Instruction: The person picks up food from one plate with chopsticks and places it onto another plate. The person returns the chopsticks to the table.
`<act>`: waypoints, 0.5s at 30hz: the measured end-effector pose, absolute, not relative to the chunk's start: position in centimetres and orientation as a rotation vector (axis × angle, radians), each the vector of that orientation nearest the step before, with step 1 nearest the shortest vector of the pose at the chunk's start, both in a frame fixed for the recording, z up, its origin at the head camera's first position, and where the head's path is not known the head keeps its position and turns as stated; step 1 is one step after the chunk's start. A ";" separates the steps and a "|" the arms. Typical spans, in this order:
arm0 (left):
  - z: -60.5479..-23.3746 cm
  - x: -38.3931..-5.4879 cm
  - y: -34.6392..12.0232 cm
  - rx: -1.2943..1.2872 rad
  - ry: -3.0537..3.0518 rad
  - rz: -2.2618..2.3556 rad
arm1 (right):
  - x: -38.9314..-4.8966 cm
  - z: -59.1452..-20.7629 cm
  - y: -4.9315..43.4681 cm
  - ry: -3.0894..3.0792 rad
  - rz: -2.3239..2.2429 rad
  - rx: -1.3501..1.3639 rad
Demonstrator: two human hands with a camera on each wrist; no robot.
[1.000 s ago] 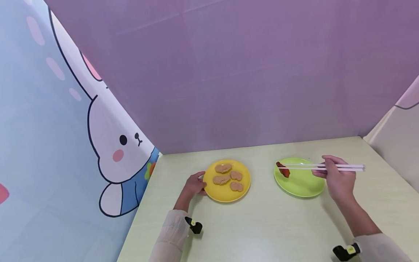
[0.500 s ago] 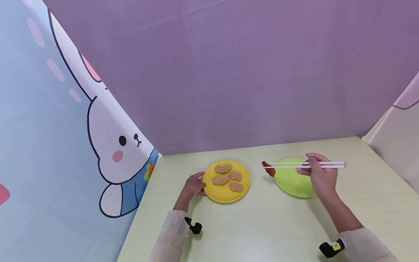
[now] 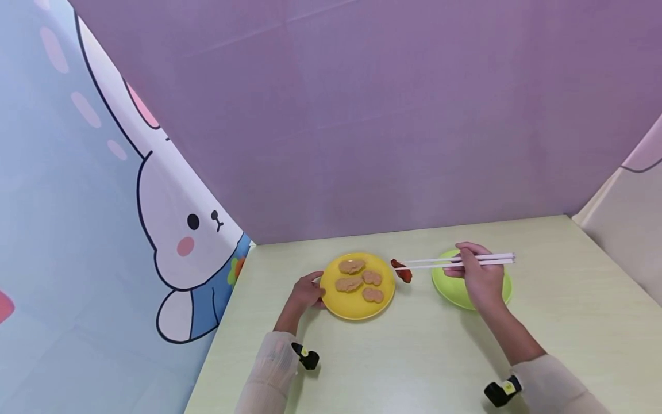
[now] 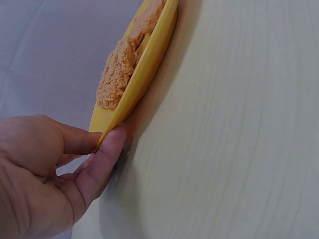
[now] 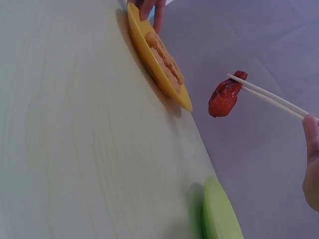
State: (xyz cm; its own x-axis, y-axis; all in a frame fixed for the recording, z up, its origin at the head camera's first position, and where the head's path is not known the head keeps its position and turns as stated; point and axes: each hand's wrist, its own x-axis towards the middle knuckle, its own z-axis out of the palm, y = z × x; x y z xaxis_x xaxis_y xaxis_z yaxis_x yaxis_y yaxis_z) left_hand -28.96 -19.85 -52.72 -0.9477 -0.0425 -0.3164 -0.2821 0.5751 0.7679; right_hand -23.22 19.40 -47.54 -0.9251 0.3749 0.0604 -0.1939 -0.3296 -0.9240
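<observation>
My left hand [image 3: 306,292] pinches the left rim of a yellow plate [image 3: 357,311] between thumb and fingers. Several pale-brown fried chicken pieces [image 3: 351,266] lie on that plate. White chopsticks [image 3: 426,266] are gripped in my right hand [image 3: 485,282], pointing left. Their tips clasp a glossy red-brown chicken piece [image 5: 224,97], shaped like a small drumstick. It hangs above the table, just off the yellow plate's right rim in the head view. Below my right hand sits a light-green plate [image 3: 449,292], partly hidden by that hand.
Both plates stand on a pale wood-grain table [image 3: 403,351]. A purple cloth wall [image 3: 393,126] rises behind the table's back edge, and a blue panel with a cartoon rabbit [image 3: 176,230] flanks the left. Black wrist cameras [image 3: 500,394] sit on both sleeves.
My right hand has moved left with the chopsticks and red-brown chicken piece, from over the green plate to beside the yellow one. My left hand stays on the yellow plate's rim.
</observation>
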 end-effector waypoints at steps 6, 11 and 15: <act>-52.6 -29.1 -19.7 -0.265 2.554 1.317 | -23.6 -47.4 17.8 -1.605 2.291 -0.212; -52.5 -29.1 -19.5 -0.267 2.564 1.309 | -23.8 -47.4 16.4 -1.641 2.286 -0.191; -52.5 -29.2 -19.4 -0.275 2.573 1.300 | -23.9 -47.5 15.2 -1.673 2.297 -0.171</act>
